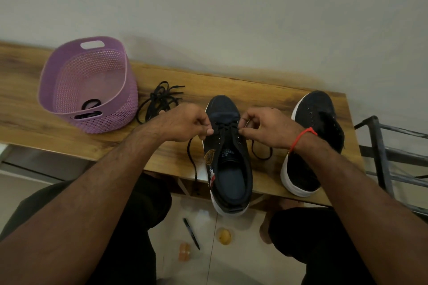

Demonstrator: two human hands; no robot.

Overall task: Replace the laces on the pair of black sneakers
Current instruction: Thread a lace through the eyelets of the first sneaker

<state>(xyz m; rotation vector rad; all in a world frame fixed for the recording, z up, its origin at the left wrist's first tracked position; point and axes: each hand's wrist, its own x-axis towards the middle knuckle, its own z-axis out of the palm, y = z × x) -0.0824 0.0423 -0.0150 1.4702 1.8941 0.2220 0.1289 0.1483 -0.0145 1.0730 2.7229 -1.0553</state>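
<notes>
A black sneaker [228, 164] with a white sole lies in the middle of the wooden table [162, 157], toe pointing away, heel over the front edge. A black lace [225, 126] crosses its front eyelets. My left hand [185, 122] pinches the lace's left end, which trails down over the table edge. My right hand [268, 127] pinches the right end, which loops on the table. A second black sneaker [312, 146] without a lace lies to the right. A loose bundle of black laces [159, 99] rests behind my left hand.
A purple perforated basket [90, 85] with black laces inside stands at the left of the table. A dark metal rack [393, 157] is at the right. On the floor below lie a pen [191, 233] and small round objects. A wall is behind.
</notes>
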